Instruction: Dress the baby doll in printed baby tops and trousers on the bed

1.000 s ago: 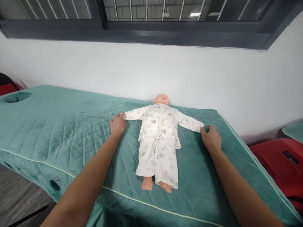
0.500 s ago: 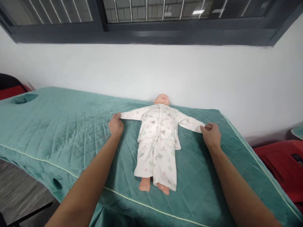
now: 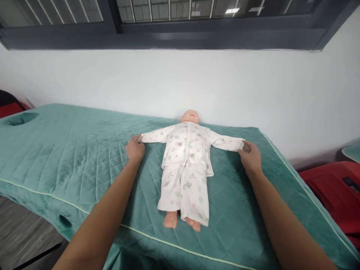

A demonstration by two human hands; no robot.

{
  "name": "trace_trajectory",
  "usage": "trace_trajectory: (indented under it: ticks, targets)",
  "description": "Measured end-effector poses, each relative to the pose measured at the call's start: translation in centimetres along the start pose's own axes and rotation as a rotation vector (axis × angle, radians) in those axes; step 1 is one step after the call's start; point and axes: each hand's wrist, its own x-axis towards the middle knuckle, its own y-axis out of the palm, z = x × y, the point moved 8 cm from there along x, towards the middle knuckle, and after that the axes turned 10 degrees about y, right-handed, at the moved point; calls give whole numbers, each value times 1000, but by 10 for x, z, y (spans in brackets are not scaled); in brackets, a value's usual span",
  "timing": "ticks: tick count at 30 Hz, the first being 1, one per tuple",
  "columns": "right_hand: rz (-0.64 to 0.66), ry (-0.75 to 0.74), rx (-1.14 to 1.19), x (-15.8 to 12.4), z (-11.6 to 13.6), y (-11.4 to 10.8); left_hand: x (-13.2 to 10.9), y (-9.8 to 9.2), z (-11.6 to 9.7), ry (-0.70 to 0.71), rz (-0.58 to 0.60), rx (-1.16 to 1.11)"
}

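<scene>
A baby doll [image 3: 190, 116] lies on its back with its head by the wall and its bare feet towards me. It wears a white printed shirt [image 3: 185, 146] with long sleeves, and matching trousers [image 3: 184, 191]. Both sleeves are stretched out sideways. My left hand [image 3: 135, 149] pinches the cuff of the sleeve on the left. On the other side, my right hand [image 3: 250, 155] grips the end of the right-hand sleeve between thumb and fingers. The doll's hands do not show.
Under the doll is a massage bed with a green quilted cover [image 3: 70, 150] and a face hole [image 3: 21, 119] at its far left. A white wall [image 3: 168, 82] and a dark window frame [image 3: 182, 35] stand behind. A red case [image 3: 334, 191] sits beyond the right edge.
The right-hand sleeve's end has risen slightly and now lies straighter outwards. My left hand keeps its hold on the other cuff. The whole view has shifted a little.
</scene>
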Motion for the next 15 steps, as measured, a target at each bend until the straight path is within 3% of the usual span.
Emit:
trace_trajectory:
  ticks: [6,10,15]
  targets:
    - [131,8,114,5,-3,13,0,0,1,15,-4,-35]
    - [101,-33,47,9,-5,11,-1,1,2,12,-9,-54]
    - [89,-31,201,11,-6,6,0,1,3,7,-16,-68]
